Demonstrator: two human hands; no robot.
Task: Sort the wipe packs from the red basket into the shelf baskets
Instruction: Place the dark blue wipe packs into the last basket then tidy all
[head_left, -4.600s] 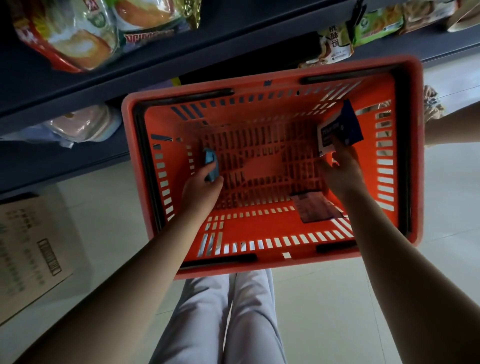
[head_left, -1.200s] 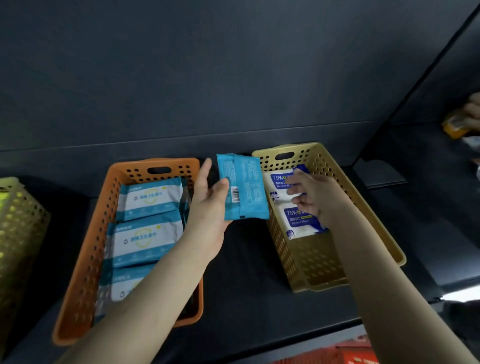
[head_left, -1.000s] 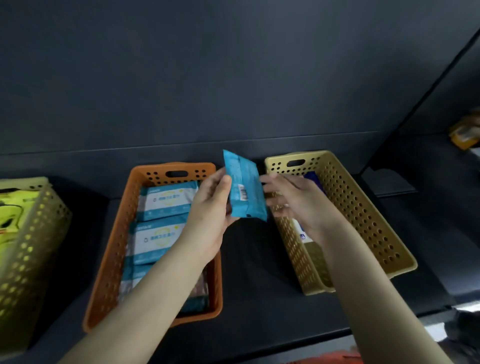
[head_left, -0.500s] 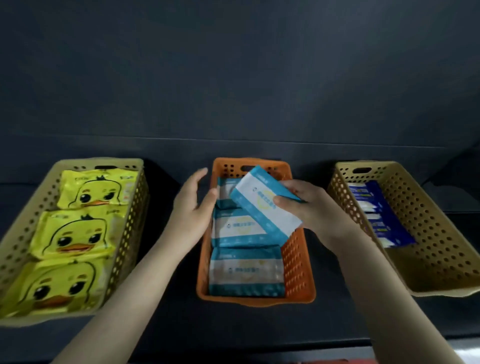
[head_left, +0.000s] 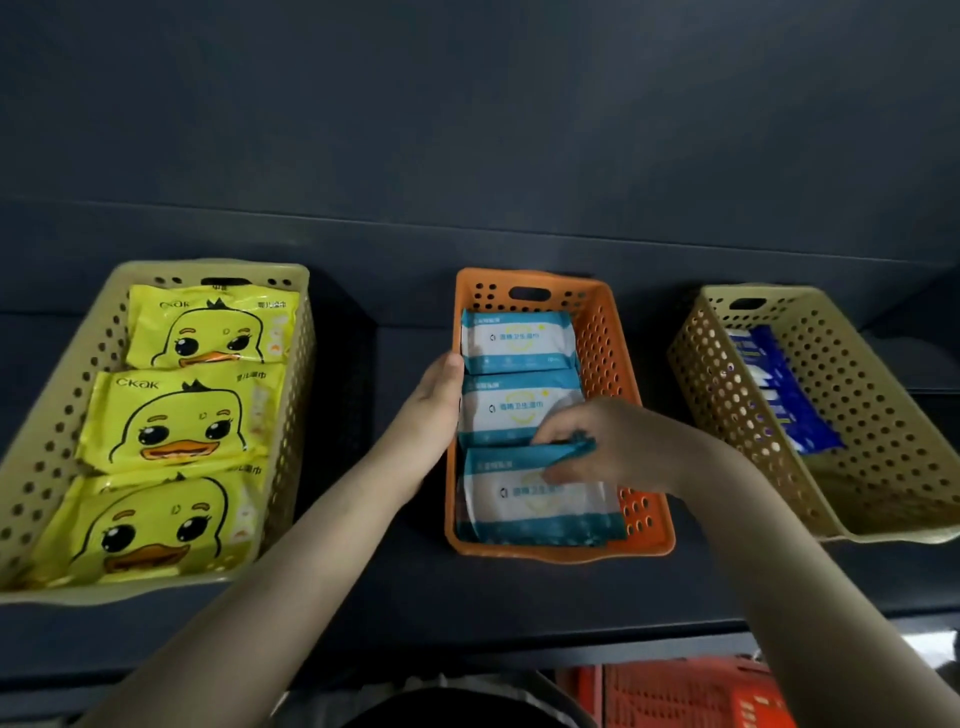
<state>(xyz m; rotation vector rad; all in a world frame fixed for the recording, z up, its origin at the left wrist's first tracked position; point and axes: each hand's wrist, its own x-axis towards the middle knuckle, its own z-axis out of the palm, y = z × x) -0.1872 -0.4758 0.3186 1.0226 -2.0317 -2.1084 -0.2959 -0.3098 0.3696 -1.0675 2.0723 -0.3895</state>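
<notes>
An orange shelf basket (head_left: 605, 332) stands in the middle of the dark shelf and holds three teal-and-white wipe packs in a row. My right hand (head_left: 602, 447) pinches the far edge of the nearest teal wipe pack (head_left: 535, 499), which lies low at the basket's near end. My left hand (head_left: 434, 400) grips the basket's left rim, thumb at the edge. The red basket (head_left: 675, 693) shows only as a strip at the bottom, below the shelf; its inside is hidden.
A pale yellow basket (head_left: 41, 447) on the left holds three yellow duck wipe packs (head_left: 176, 415). A beige basket (head_left: 872, 415) on the right holds blue wipe packs (head_left: 779, 389). The dark shelf back wall rises behind all three baskets.
The teal pack, held tilted above the orange basket half a second ago, now lies down in its near end under my right hand. My left hand has closed onto the basket's left rim.
</notes>
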